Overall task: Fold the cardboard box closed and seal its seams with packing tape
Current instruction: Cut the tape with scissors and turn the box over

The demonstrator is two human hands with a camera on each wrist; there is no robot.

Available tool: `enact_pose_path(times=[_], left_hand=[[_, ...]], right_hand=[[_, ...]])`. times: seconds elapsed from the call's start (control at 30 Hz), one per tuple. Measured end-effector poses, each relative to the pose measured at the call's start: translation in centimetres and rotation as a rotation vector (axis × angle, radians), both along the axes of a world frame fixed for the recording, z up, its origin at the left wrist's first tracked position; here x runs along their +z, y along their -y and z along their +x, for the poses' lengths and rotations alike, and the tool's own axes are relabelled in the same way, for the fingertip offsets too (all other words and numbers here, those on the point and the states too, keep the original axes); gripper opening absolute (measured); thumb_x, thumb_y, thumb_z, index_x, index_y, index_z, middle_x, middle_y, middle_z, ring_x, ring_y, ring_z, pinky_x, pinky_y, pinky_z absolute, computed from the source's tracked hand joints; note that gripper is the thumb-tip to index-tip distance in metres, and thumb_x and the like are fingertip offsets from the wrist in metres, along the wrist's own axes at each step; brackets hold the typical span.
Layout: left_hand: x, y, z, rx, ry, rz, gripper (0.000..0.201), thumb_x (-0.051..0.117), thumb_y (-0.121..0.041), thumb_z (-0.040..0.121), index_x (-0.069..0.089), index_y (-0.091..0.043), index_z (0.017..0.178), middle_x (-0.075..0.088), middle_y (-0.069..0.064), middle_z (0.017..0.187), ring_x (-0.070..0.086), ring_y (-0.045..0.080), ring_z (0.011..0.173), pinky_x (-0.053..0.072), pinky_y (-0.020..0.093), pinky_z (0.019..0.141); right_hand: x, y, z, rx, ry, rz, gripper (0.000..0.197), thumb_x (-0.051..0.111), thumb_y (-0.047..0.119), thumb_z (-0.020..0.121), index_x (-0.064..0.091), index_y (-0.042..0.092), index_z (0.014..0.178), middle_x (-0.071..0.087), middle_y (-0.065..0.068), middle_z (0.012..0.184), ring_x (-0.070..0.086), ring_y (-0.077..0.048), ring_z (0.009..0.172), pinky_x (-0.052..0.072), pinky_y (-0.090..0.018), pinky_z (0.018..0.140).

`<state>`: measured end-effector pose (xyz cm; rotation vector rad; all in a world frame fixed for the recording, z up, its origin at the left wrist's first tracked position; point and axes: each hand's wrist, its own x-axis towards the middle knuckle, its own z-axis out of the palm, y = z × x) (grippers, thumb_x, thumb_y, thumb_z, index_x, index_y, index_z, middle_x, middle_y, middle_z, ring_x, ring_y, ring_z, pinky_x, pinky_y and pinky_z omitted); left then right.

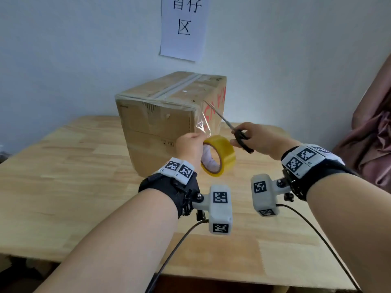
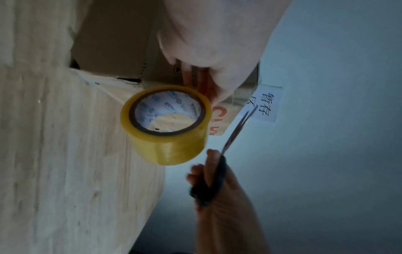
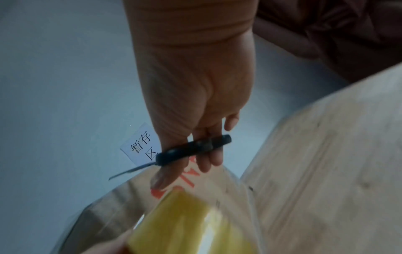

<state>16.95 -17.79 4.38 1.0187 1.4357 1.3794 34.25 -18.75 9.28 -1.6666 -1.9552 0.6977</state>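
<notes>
Cardboard box: matt brown corrugated board, scuffed, with glossy clear tape along its top seam. Tape roll in my left grip: translucent yellow film, shiny, wound on a printed white paper core; the pulled strip of tape is clear, glossy and wrinkled. Scissors in my right grip: dull grey metal blades, smooth black plastic handles. Bench: pale jointed wood, smooth, lightly satin. Wall sign: matt white paper, black print. Curtain: pinkish-brown cloth with a soft sheen.
</notes>
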Motion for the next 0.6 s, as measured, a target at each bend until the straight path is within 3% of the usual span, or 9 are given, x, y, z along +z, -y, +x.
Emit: enact_pose_path(times=[0.13,0.23,0.33,0.43,0.5,0.6], left_hand=[[0.2,0.5,0.8,-0.015,-0.006,0.048,0.008,0.055,-0.018,0.092,0.059,-0.012,0.089,0.057,0.002,0.082,0.054,0.02,0.081,0.047,0.034,0.075],[-0.1,0.7,0.9,0.003,-0.003,0.065,0.01,0.05,-0.02,0.094,0.059,-0.014,0.094,0.058,0.002,0.085,0.054,0.021,0.083,0.046,0.036,0.076],[-0.1,0.8,0.9,-0.005,0.064,0.063,0.013,0.051,-0.026,0.095,0.059,-0.018,0.09,0.058,0.002,0.085,0.054,0.021,0.079,0.048,0.04,0.076],[-0.1,0.9,0.6,-0.042,0.096,0.045,0.015,0.052,-0.027,0.095,0.061,-0.018,0.09,0.06,0.0,0.084,0.057,0.019,0.078,0.049,0.036,0.078],[0.0,1.0,0.2,-0.065,0.124,0.032,0.015,0.055,-0.026,0.094,0.065,-0.016,0.09,0.064,0.0,0.086,0.059,0.017,0.08,0.05,0.035,0.081],[0.3,1.0,-0.4,-0.083,0.153,0.014,0.013,0.058,-0.021,0.092,0.068,-0.016,0.087,0.067,0.002,0.087,0.061,0.015,0.077,0.051,0.028,0.067]], right_hand=[[2.8,-1.1,2.0,0.07,0.306,-0.176,0.056,0.069,0.053,0.078,0.05,0.024,0.122,0.061,-0.004,0.114,0.055,-0.02,0.097,0.043,-0.031,0.09],[3.9,-1.1,2.2,0.125,0.469,-0.27,0.062,0.065,0.058,0.077,0.048,0.027,0.128,0.054,0.001,0.12,0.049,-0.019,0.11,0.035,-0.037,0.103],[4.1,-1.2,2.3,0.166,0.46,-0.32,0.07,0.066,0.067,0.065,0.052,0.034,0.125,0.054,0.004,0.124,0.048,-0.02,0.117,0.034,-0.041,0.107],[3.8,-1.5,2.5,0.193,0.413,-0.36,0.077,0.069,0.076,0.051,0.057,0.039,0.118,0.06,-0.003,0.12,0.052,-0.02,0.115,0.038,-0.044,0.106],[4.0,-1.4,2.4,0.203,0.41,-0.358,0.07,0.069,0.075,0.054,0.059,0.041,0.114,0.062,-0.007,0.117,0.055,-0.021,0.11,0.04,-0.042,0.104],[4.3,-1.7,2.1,0.234,0.405,-0.371,0.059,0.067,0.067,0.067,0.059,0.039,0.118,0.063,-0.007,0.11,0.054,-0.018,0.095,0.041,-0.034,0.093]])
